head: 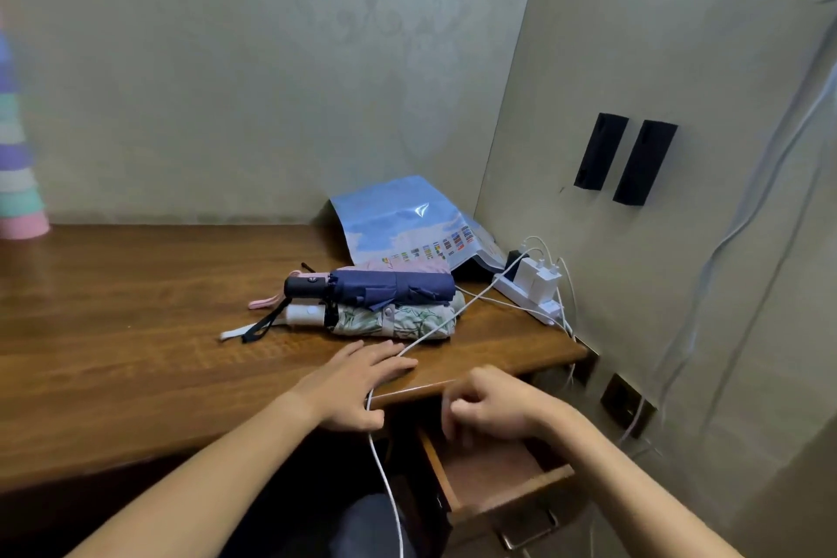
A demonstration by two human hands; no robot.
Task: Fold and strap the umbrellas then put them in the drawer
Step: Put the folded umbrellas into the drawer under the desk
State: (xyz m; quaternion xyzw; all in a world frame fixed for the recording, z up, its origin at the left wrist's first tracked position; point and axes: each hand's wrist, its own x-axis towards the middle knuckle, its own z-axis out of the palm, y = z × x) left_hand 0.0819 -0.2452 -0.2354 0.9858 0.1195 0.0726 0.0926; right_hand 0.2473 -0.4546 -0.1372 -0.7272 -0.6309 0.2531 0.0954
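Three folded umbrellas lie together on the wooden desk (136, 331). A navy umbrella (385, 288) with a black handle rests on top. Below it lies a floral green-and-white umbrella (394, 322) with a white handle. A pink umbrella (407, 265) shows only partly behind them. My left hand (358, 381) lies flat on the desk edge, fingers spread, just in front of the umbrellas. My right hand (489, 410) hovers with curled fingers over the open wooden drawer (493, 480) under the desk's right end; it is blurred and nothing shows in it. The drawer's visible inside looks bare.
A white cable (385, 467) runs from the power strip (530, 295) with white chargers across the desk, past my left hand and down. A blue plastic bag (407, 217) leans in the corner. Stacked pastel cups (18, 177) stand at far left. Two black holders (625, 159) hang on the right wall.
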